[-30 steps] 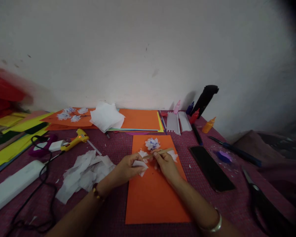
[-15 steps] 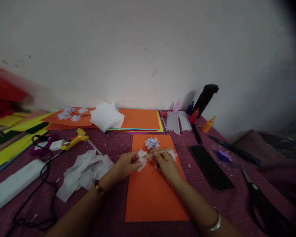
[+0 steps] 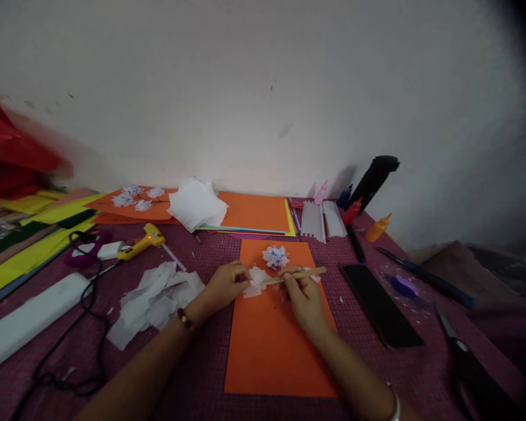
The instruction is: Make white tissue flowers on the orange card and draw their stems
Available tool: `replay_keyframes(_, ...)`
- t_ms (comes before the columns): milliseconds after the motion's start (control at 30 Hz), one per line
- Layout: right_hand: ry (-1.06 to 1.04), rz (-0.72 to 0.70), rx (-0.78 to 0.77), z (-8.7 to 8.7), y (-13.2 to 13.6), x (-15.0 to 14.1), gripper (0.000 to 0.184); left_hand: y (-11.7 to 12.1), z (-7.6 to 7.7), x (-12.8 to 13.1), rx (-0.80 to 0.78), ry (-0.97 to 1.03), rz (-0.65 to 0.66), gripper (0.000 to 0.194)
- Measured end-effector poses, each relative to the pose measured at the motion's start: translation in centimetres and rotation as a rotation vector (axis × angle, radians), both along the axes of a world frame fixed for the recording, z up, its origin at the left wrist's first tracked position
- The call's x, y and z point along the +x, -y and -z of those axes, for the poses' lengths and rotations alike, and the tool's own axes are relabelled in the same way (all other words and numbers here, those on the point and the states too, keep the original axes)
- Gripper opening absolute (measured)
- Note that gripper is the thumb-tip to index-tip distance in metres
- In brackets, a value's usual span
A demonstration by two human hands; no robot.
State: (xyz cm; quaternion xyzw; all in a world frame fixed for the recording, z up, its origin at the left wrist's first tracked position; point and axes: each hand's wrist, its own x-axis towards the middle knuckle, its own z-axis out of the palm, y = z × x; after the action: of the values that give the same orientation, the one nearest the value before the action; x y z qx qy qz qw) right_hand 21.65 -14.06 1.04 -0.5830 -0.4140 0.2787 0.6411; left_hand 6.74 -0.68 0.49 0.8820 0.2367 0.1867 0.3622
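Observation:
My left hand pinches the left edge of a small white tissue paper piece. A flat wooden craft stick is held between the fingers of my right hand, its left tip against that tissue piece. Both hands are over an upright-lying orange sheet. Just beyond them on the sheet lies a crumpled white paper flower with blue marks. Another bit of white tissue shows partly behind my right hand, at the sheet's right edge.
Left are cut tissue pieces, a yellow glue gun, a white power strip and black cable. A phone, scissors and an orange paint bottle lie or stand right. Behind are stacked coloured sheets.
The craft stick has shifted right, and its left tip now meets the tissue near its right side. The right hand has moved slightly right; the whole view has shifted a little.

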Motion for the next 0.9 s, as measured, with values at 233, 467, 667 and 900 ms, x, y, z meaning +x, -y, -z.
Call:
replay_keyframes(233, 0.504, -0.159, -0.012, 0.7, -0.2, -0.3, 0.026, 0.4, 0.1, -0.1, -0.084, -0.028, -0.110, 0.019)
replay_keyframes(467, 0.905, -0.220, -0.063, 0.6, 0.5, -0.9, 0.022, 0.8, -1.1, -1.7, 0.087, -0.113, 0.065, 0.068)
replay_keyframes(667, 1.243, -0.286, -0.098, 0.5, 0.9, -1.7, 0.027, 0.8, -1.0, -1.8, 0.117, -0.145, 0.102, 0.074)
replay_keyframes(900, 0.373, 0.020, 0.012, 0.2, 0.7, -0.1, 0.021, 0.8, -1.4, -2.0, 0.052, -0.110, 0.095, 0.076)
